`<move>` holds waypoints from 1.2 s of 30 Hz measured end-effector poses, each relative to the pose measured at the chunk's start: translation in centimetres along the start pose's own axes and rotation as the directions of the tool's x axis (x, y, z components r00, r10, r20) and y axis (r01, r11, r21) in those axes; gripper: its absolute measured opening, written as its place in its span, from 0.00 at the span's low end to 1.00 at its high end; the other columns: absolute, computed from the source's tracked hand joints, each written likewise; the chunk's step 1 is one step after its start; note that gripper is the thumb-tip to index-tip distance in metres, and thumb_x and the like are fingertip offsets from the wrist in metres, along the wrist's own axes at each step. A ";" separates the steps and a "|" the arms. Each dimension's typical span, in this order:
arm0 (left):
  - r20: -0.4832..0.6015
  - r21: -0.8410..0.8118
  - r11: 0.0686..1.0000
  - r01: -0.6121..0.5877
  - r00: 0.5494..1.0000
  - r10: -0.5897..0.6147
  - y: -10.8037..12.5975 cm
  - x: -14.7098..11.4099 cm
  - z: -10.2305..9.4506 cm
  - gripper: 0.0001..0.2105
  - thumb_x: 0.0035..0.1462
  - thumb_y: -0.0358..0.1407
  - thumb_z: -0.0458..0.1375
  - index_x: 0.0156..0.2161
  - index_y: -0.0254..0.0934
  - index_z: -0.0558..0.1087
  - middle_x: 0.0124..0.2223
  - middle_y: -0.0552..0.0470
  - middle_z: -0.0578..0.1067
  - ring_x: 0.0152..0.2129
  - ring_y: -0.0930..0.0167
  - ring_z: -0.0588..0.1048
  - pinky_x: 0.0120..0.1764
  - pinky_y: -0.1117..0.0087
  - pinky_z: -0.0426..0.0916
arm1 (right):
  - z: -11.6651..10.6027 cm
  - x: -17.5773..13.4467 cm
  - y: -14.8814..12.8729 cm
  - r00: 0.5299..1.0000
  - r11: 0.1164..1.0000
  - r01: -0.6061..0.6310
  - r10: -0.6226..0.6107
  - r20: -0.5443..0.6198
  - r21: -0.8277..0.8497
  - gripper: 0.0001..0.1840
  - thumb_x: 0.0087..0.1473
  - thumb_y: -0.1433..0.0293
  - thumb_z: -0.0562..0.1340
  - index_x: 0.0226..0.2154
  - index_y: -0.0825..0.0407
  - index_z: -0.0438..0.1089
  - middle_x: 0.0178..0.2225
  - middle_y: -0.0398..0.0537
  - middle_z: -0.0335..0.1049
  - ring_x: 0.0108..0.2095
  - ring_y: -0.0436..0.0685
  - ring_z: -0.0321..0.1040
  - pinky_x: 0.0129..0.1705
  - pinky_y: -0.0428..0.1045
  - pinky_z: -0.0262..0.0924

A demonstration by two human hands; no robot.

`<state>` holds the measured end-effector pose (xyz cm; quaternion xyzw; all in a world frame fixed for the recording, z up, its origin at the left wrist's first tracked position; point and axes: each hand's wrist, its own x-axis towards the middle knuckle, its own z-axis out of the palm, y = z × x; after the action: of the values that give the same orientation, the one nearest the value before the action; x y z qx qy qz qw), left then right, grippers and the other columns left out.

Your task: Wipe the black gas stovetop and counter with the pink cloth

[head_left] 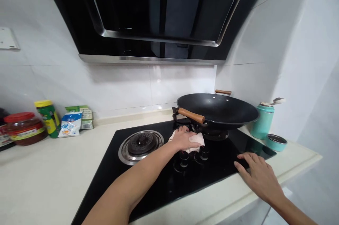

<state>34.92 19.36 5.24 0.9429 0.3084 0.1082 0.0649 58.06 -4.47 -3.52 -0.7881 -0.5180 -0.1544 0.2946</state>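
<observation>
My left hand (183, 138) presses a small white cloth (197, 141) onto the black glass stovetop (159, 182), just behind the two black control knobs (193, 156) and in front of the right burner. A black wok (217, 110) with a wooden handle (191, 115) sits on that right burner, directly behind the hand. My right hand (258, 175) rests flat with spread fingers on the stovetop's front right corner, holding nothing.
The left burner (140, 144) is bare. A teal flask (262, 120) and its cap (275, 142) stand at the right counter end. A red-lidded jar (25, 128), a yellow-lidded container (48, 117) and packets (71, 123) line the back left. A range hood (159, 17) hangs overhead.
</observation>
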 end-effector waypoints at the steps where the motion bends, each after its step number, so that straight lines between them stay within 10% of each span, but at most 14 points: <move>1: 0.011 0.008 1.000 0.013 1.000 -0.013 -0.3 0.3 -0.2 0.36 0.50 0.68 0.56 0.60 0.55 0.72 0.60 0.47 0.65 0.58 0.54 0.62 0.60 0.54 0.57 | 0.1 0.0 0.1 1.000 1.000 -0.001 0.001 -0.001 0.006 0.23 0.60 0.47 0.51 0.44 0.42 0.71 0.50 0.51 0.71 0.53 0.68 0.65 0.51 0.64 0.61; 19: 0.027 0.144 0.944 0.295 0.953 -0.302 -20.8 3.7 -3.8 0.28 0.66 0.52 0.55 0.64 0.40 0.63 0.65 0.42 0.65 0.59 0.56 0.66 0.59 0.45 0.62 | -0.3 0.1 1.1 0.999 0.999 0.042 -0.043 0.017 0.022 0.25 0.59 0.45 0.54 0.44 0.43 0.73 0.50 0.51 0.72 0.52 0.68 0.67 0.50 0.64 0.63; 28: -0.070 0.254 0.822 0.510 0.857 -0.510 -30.7 -7.6 -7.3 0.31 0.66 0.57 0.44 0.67 0.44 0.61 0.62 0.39 0.69 0.57 0.54 0.68 0.56 0.55 0.64 | 0.5 0.2 2.6 0.994 0.994 0.106 -0.105 -0.035 0.022 0.26 0.57 0.43 0.55 0.43 0.44 0.74 0.47 0.52 0.74 0.48 0.69 0.70 0.49 0.64 0.64; 36: -0.213 0.316 0.764 0.563 0.827 -0.521 -27.9 -16.2 -6.8 0.25 0.67 0.52 0.46 0.64 0.46 0.65 0.60 0.41 0.69 0.56 0.54 0.66 0.55 0.55 0.64 | 1.4 0.4 3.2 0.998 0.999 0.052 -0.051 -0.020 0.017 0.28 0.55 0.42 0.52 0.41 0.44 0.73 0.47 0.53 0.74 0.47 0.70 0.70 0.46 0.65 0.65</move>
<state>4.73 32.45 3.88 0.8007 0.5853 0.0783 -0.1008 61.08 -4.29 -5.36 -0.7703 -0.5366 -0.1649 0.3025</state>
